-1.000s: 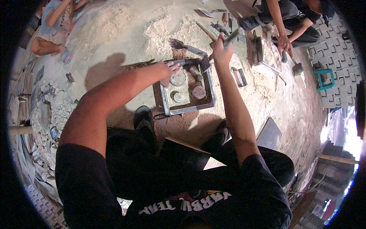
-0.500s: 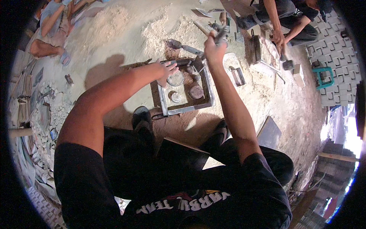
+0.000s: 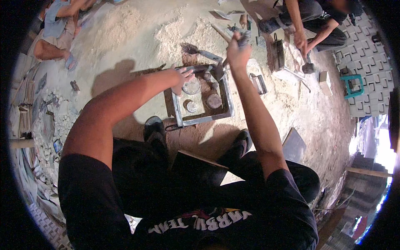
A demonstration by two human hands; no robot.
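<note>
While the left hand (image 3: 181, 81) lies over the upper left corner of the box frame (image 3: 204, 120), fingers stretched out, not wrapped round anything I can see, the right hand (image 3: 238, 55) is clenched on a dark tool (image 3: 218, 71). Grip detail is blurred; the tool's lower end is over the frame's upper right corner, can't tell if touching.

Main risk: tool slips or swings wide toward the left fingers, since both hands work at the same end of the frame. Second: a hard knock there could skew the frame if the left hand isn't bearing down; pressure not readable from here.

Inside the frame on the floor: large disc (image 3: 192, 87) right below the left fingertips, small disc (image 3: 191, 107) nearer the person, brown disc (image 3: 214, 101) to its right. A dropped tool end or dragged finger could shift or chip them.

Farther out, the trowel (image 3: 209, 55) lies just beyond the far wall, close to the tool; a wide stroke could clip its handle. Powder heap (image 3: 166, 35) beyond; loose grit could get in if kicked up
</note>
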